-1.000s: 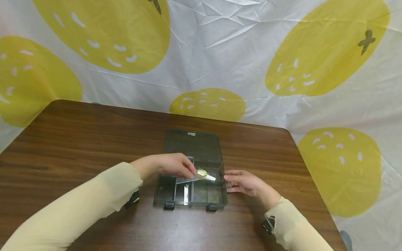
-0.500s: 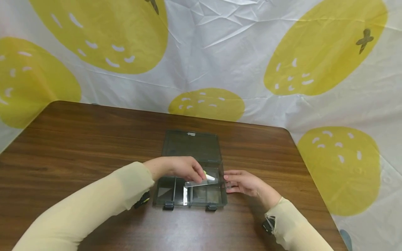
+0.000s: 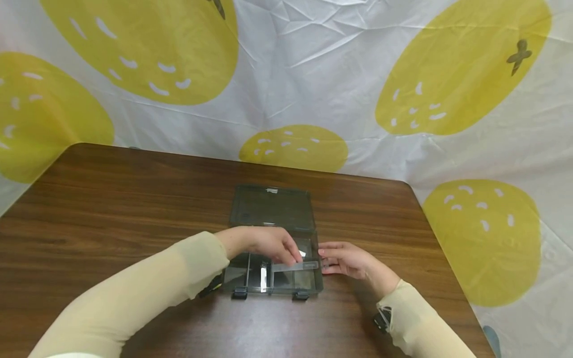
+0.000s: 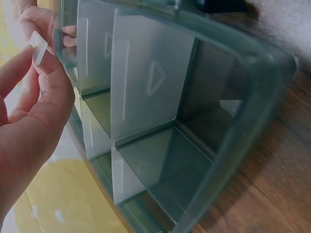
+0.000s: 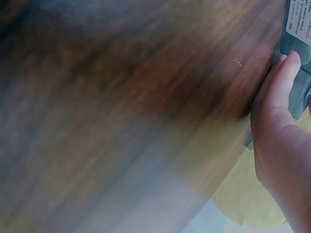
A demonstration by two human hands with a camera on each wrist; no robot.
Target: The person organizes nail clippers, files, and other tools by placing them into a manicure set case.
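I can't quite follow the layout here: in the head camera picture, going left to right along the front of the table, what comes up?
Left sleeve → left hand → clear divider strip → right hand → right sleeve.

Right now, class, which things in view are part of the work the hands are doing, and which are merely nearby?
In use:
- left hand, pinching the clear divider strip
- right hand, steadying the box's right side
- compartment box, lid open

Merely nearby:
- wooden table
- lemon-print cloth behind the table
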